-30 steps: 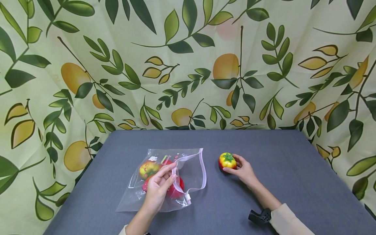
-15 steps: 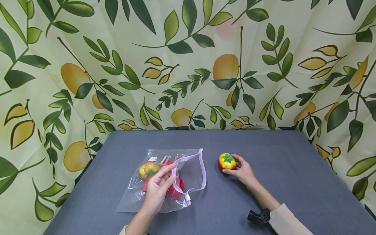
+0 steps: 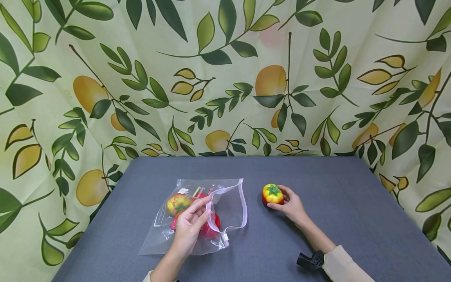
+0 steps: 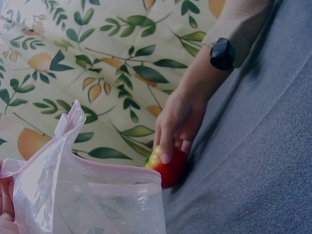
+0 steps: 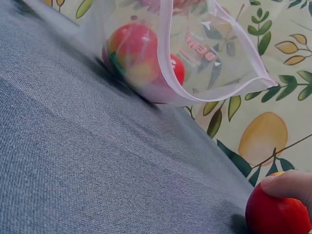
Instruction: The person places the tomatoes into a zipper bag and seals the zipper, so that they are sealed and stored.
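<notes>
As the head view shows, left hand (image 3: 190, 225) pinches the rim of a clear bag (image 3: 230, 207), produce (image 3: 178, 203) inside; right hand (image 3: 292, 203) grips a red-yellow fruit (image 3: 272, 194) on grey desk (image 3: 299, 170). Left wrist view: bag mouth gaping, fruit beyond. Right wrist view: bag apart from fruit.

There is one tabletop (image 3: 267, 254) and one clear bag (image 3: 155, 243), which has one zip slider (image 3: 225, 238). Outside the bag there is one loose fruit (image 3: 273, 193). Inside it at least three bagged fruits (image 3: 179, 204) can be made out; their exact number cannot be told, since they overlap and are partly hidden. Two hands are in view: one left hand (image 3: 191, 224) and one right hand (image 3: 292, 206). Two sleeves (image 3: 347, 263) show, one per arm. One black wrist device (image 3: 311, 260) is plain to see. One curtain (image 3: 218, 113) hangs behind, printed with dozens of leaves (image 3: 227, 19).
</notes>
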{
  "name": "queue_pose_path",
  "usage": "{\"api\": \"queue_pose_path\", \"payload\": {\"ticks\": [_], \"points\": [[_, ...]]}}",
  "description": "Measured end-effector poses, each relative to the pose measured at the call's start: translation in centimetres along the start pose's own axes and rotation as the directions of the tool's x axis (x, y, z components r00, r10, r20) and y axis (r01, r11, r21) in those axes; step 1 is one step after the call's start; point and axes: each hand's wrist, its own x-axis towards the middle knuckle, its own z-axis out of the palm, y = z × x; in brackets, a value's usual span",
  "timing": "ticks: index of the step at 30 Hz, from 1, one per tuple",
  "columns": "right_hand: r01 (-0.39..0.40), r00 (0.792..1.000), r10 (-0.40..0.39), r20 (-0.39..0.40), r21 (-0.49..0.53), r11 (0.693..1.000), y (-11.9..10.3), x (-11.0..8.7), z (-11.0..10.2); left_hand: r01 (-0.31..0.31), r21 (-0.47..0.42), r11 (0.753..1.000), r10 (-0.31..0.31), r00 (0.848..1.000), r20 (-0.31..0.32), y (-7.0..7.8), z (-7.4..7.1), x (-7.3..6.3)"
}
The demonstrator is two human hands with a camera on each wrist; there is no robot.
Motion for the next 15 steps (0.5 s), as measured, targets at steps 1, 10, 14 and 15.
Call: {"api": "queue_pose_path", "payload": {"ticks": [1,10,14,15], "points": [[-0.002,1.0,0.002,-0.002,0.001,1.0,-0.02,-0.01,0.0,-0.002,-0.001,1.0,0.002,1.0,0.002,-0.01,0.0,0.0],[-0.003,1.0,0.003,0.002,0.016,1.0,-0.12,-0.16,-0.04,0.005,0.008,1.0,-0.005,1.0,-0.006,-0.04,0.05,-0.01],[-0.001,1.0,0.001,0.005,0.016,1.0,-0.26,-0.28,-0.05,0.006,0.012,1.0,-0.006,1.0,-0.003,-0.04,0.05,0.01],[0.0,1.0,0.0,0.006,0.018,1.0,-0.3,-0.32,-0.05,0.007,0.013,1.0,-0.007,1.0,-0.003,-0.04,0.05,0.01]]}}
